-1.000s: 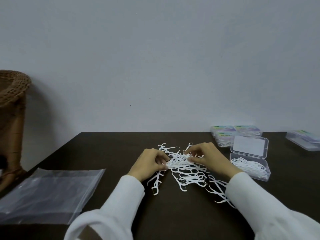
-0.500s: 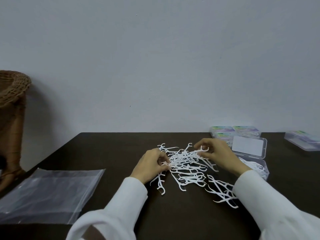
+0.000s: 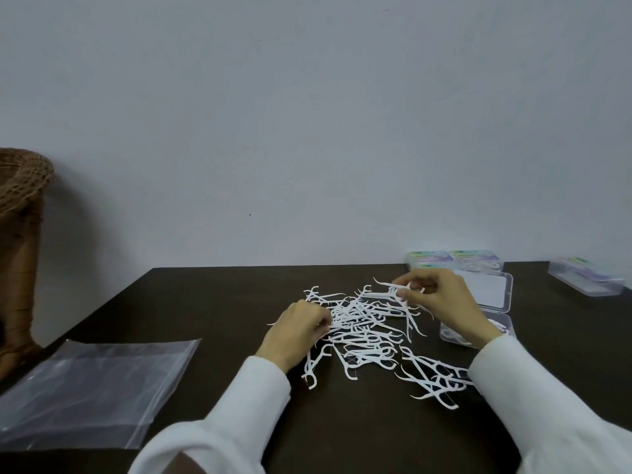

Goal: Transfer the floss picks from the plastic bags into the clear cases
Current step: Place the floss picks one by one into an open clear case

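The white plastic floss picks (image 3: 362, 323) lie in a loose tangle on the dark brown tabletop (image 3: 205, 302), midway along its far half, with a smaller scatter (image 3: 434, 378) toward the near right. To do this step well, I judge it best to gather picks lying the same way into a small bundle, lift it free of the tangle, then lay it flat in the open clear plastic case (image 3: 478, 331) by the right edge. The right hand (image 3: 441, 302) hovers raised above the pile's far side, fingers curled, pinching a few picks (image 3: 393, 289). The left hand (image 3: 297, 328) rests knuckles-up on the pile's left side, fingertips pinching picks there. An emptied clear plastic bag (image 3: 92, 388) lies flat at the near left corner.
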`<state>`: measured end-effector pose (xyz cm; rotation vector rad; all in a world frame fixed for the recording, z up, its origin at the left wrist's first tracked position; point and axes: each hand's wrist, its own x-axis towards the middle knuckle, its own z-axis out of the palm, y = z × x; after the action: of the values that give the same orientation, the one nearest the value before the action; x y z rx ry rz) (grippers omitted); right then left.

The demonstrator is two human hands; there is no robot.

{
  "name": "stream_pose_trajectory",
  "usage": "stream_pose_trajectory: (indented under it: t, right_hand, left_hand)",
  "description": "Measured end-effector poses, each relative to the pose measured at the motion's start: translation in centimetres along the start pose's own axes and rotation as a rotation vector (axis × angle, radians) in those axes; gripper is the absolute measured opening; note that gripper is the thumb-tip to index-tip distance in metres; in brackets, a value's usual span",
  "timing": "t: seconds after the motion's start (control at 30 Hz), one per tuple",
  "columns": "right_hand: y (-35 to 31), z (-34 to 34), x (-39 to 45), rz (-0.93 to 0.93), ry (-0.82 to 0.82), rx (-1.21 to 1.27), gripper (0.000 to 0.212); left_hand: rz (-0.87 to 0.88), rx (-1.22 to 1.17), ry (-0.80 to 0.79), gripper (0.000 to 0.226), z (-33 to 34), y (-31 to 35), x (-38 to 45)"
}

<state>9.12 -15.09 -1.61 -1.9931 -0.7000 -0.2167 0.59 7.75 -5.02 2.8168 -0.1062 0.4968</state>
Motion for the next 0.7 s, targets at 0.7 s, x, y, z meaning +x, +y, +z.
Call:
stream_pose_trajectory:
  t: [0.7]
  right_hand:
    - [4.8, -6.3, -1.7, 0.245, 0.474, 0.369, 0.017]
  left_hand:
    - [-0.110, -0.761, 0.181, 0.004, 1.8, 7.8, 3.8]
